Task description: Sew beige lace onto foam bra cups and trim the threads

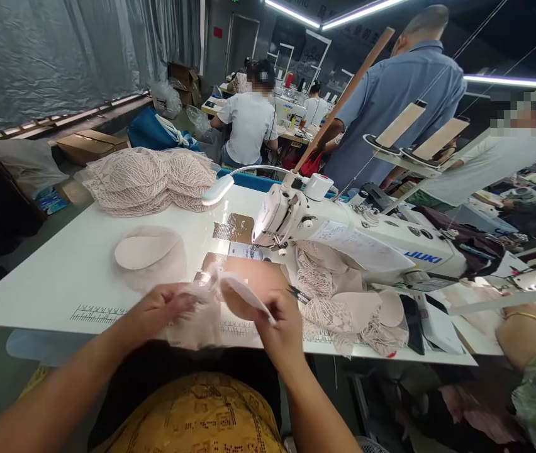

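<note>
Both my hands hold a pale pink bra cup piece with lace [211,308] at the near edge of the white sewing table [60,277]. My left hand [157,309] pinches the lace fabric on the left. My right hand [280,327] grips the padded cup's edge, fingers closed, with small thread snips [299,293] sticking out by the thumb. A white JUKI sewing machine [357,242] stands just beyond my right hand.
A stack of pink foam cups [148,251] lies left of the machine. A heap of lace pieces [148,179] sits at the table's far side. More lace and cups [343,302] pile under the machine arm. Other people work behind; another person's arm [527,327] rests at right.
</note>
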Demonstrator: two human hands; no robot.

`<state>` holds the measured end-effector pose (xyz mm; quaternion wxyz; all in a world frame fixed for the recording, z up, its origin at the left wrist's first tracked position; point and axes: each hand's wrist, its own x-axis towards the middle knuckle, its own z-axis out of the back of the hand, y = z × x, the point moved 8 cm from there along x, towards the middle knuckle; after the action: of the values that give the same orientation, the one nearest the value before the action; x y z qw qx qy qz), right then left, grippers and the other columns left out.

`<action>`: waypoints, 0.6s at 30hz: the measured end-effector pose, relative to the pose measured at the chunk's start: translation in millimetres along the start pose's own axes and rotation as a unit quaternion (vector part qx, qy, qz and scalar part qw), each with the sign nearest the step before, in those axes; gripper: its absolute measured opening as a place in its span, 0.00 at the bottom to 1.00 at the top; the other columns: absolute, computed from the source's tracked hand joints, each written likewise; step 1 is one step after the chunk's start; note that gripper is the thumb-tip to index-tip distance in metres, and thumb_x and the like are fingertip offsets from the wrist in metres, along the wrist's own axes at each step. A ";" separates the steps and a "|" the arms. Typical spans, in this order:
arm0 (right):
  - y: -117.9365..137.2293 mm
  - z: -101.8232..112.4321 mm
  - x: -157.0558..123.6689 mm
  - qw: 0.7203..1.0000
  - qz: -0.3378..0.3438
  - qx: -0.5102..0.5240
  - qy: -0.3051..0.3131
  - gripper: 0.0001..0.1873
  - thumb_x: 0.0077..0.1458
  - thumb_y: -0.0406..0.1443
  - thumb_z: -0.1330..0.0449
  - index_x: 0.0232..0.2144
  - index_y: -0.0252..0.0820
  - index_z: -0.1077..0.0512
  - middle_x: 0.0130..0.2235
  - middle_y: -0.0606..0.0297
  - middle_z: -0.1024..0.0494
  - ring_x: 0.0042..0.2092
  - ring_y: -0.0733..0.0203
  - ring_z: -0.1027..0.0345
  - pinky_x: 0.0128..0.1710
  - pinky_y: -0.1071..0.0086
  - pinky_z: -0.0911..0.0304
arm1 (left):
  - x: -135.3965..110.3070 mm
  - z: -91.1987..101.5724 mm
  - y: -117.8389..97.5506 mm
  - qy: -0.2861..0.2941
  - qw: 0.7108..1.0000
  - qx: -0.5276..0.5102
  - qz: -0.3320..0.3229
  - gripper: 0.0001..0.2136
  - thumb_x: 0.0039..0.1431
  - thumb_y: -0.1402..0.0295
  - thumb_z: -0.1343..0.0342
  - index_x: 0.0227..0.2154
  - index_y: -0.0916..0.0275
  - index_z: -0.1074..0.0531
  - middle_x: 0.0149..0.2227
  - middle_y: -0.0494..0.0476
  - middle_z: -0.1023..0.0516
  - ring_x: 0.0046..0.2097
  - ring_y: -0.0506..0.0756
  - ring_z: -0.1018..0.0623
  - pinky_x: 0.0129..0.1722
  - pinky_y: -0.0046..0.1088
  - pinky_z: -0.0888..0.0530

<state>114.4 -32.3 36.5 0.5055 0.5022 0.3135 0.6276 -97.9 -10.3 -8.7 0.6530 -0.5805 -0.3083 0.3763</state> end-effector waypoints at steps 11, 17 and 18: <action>-46.0 -68.6 -23.2 0.858 -0.246 0.400 0.207 0.19 0.41 0.48 0.28 0.27 0.42 0.27 0.24 0.71 0.28 0.25 0.67 0.38 0.29 0.73 0.42 | 0.2 -30.4 -20.7 0.040 0.990 -0.119 -0.057 0.37 0.58 0.59 0.41 0.67 0.51 0.53 0.51 0.62 0.29 0.41 0.54 0.25 0.43 0.32 0.27; -42.8 -66.3 -19.4 0.865 -0.245 0.391 0.195 0.20 0.38 0.49 0.28 0.26 0.43 0.27 0.24 0.70 0.27 0.26 0.65 0.35 0.27 0.72 0.41 | 12.4 -40.9 -0.2 0.071 0.985 -0.154 0.029 0.39 0.50 0.58 0.35 0.63 0.61 0.43 0.53 0.64 0.27 0.53 0.62 0.27 0.51 0.36 0.29; -45.5 -65.6 -18.0 0.873 -0.248 0.378 0.183 0.19 0.39 0.48 0.28 0.27 0.43 0.28 0.25 0.70 0.27 0.26 0.65 0.35 0.27 0.73 0.40 | 12.8 -46.5 3.0 0.076 0.979 -0.186 0.045 0.35 0.52 0.57 0.36 0.60 0.63 0.39 0.48 0.63 0.24 0.48 0.60 0.25 0.47 0.33 0.28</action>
<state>66.5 -28.6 -29.8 0.3499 0.4374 0.7275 0.3961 -52.6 -23.8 -18.4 0.5370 -0.7321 -0.2963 0.2964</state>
